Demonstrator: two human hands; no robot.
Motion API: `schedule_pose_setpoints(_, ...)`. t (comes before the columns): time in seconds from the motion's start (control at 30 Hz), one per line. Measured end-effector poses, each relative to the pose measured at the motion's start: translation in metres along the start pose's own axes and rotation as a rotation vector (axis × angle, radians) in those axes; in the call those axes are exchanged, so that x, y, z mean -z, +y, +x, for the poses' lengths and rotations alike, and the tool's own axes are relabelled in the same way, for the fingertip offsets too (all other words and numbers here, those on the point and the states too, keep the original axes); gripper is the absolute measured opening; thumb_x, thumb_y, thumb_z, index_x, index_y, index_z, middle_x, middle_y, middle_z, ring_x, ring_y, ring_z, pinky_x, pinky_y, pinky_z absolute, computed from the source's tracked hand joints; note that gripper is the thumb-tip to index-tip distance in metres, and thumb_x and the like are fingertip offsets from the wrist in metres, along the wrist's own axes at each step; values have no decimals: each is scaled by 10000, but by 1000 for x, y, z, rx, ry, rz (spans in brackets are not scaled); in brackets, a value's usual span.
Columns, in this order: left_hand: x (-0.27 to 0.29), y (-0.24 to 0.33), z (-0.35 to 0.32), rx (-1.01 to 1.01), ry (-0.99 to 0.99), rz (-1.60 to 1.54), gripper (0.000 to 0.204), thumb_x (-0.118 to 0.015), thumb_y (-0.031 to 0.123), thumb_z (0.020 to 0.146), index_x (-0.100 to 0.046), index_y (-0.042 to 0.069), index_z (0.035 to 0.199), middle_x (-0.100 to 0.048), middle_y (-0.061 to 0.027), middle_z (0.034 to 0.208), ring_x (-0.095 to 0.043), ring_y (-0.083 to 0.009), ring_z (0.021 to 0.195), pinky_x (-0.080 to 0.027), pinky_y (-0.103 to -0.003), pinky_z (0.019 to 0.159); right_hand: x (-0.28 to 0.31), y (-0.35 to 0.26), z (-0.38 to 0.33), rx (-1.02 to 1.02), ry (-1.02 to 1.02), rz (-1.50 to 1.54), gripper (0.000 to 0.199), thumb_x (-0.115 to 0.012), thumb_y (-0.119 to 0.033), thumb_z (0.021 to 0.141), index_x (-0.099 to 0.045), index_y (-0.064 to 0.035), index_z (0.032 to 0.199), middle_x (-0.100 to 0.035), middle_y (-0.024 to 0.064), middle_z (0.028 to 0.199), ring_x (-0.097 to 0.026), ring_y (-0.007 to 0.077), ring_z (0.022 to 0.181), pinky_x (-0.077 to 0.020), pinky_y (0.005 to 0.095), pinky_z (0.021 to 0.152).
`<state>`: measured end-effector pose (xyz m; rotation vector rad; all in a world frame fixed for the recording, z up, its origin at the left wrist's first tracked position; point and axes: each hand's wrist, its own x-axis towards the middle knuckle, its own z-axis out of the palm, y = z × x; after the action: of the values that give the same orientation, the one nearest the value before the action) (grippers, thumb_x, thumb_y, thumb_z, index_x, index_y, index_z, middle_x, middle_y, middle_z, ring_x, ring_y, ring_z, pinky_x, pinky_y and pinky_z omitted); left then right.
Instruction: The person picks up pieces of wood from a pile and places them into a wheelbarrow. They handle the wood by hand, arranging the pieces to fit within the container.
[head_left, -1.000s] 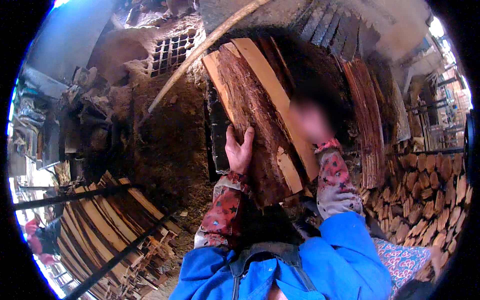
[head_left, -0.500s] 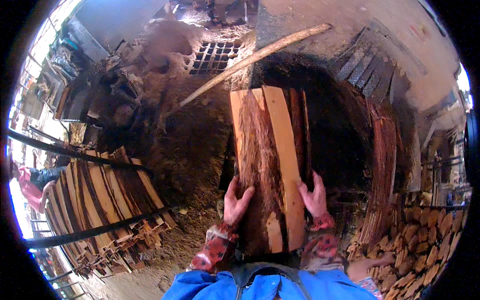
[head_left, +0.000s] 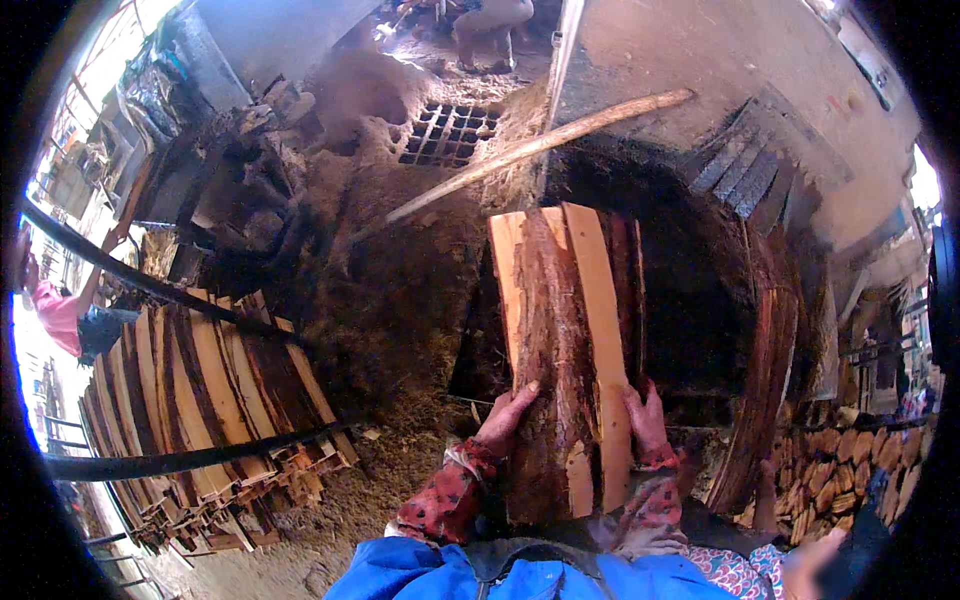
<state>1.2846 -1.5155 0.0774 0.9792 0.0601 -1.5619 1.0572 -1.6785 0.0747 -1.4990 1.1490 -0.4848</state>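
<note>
I held a bundle of slabs (head_left: 560, 350) upright before me, its long axis running away toward the dark kiln mouth (head_left: 690, 290). My left hand (head_left: 507, 418) and right hand (head_left: 645, 415) each gripped a side.

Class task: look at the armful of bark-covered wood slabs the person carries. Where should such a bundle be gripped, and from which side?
Probably at the near end of the slabs, one hand on each long edge. The left hand and right hand clasp them that way from the sides. The slabs are long, flat and stacked lengthwise away from the body, so squeezing both edges likely keeps the stack together.
</note>
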Motion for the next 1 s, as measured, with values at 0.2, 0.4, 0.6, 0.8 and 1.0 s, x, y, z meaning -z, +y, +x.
schedule_pose_setpoints(0.2,25,20,-29,65,-90,26,597,-664,407,898,-532,-18,1295,-640,-111,1173,-628,-227,1028,-503,-379,908,-28,11,-38,-156,79,8,401,-696,-250,879,-615,20,1163,-687,80,1014,-626,179,858,-510,334,792)
schedule_pose_setpoints(0.4,50,30,-4,250,-275,-129,541,-574,421,947,-519,55,1342,-641,-90,1215,-640,-248,1047,-516,-405,928,-29,16,-38,-239,107,115,491,-710,-384,870,-591,51,1064,-662,65,979,-604,176,861,-500,339,779)
schedule_pose_setpoints(0.6,58,27,12,189,-257,-103,642,-700,425,864,-522,26,1335,-625,-143,1228,-617,-291,1085,-492,-435,948,-30,21,-20,-305,51,289,561,-694,-473,870,-575,23,1103,-648,85,972,-596,188,894,-493,343,772)
schedule_pose_setpoints(0.8,39,22,1,-100,-246,222,680,-716,376,862,-461,34,1392,-579,-76,1291,-566,-222,1137,-424,-369,1013,-31,63,-1,-107,49,82,548,-719,-413,860,-572,30,1147,-641,88,1068,-594,202,947,-498,357,800)
schedule_pose_setpoints(1.0,22,8,-39,-184,-45,307,639,-833,258,747,-575,5,1274,-649,-76,1169,-590,-195,1073,-445,-351,977,-48,55,-24,-169,60,168,677,-764,-357,824,-486,57,1281,-609,129,1165,-577,198,1027,-489,347,875)
